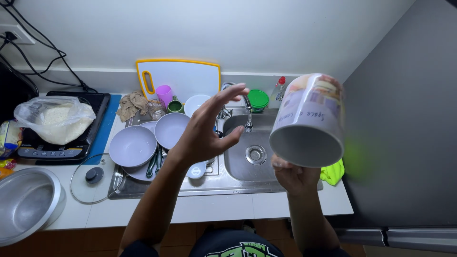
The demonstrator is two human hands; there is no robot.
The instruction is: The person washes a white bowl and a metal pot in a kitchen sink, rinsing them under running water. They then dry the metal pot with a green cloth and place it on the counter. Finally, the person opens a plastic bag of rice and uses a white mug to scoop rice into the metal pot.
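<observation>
My right hand [291, 175] holds a white mug [308, 121] with a printed picture on its side, raised above the right edge of the steel sink [238, 164], its base turned toward me. My left hand [209, 128] is lifted with fingers spread, empty, in front of the tap [247, 112] and over the draining area. Below it lie two grey-lilac bowls [132, 145] and green utensils [153, 164].
A white cutting board with yellow rim [183, 76] leans on the wall, with a pink cup [164, 94], glass, green cup and green-lidded tub [258, 99] nearby. Left: induction hob with a bagged white food [54, 119], glass lid [93, 177], steel bowl [26, 202]. A grey fridge [409, 143] stands right.
</observation>
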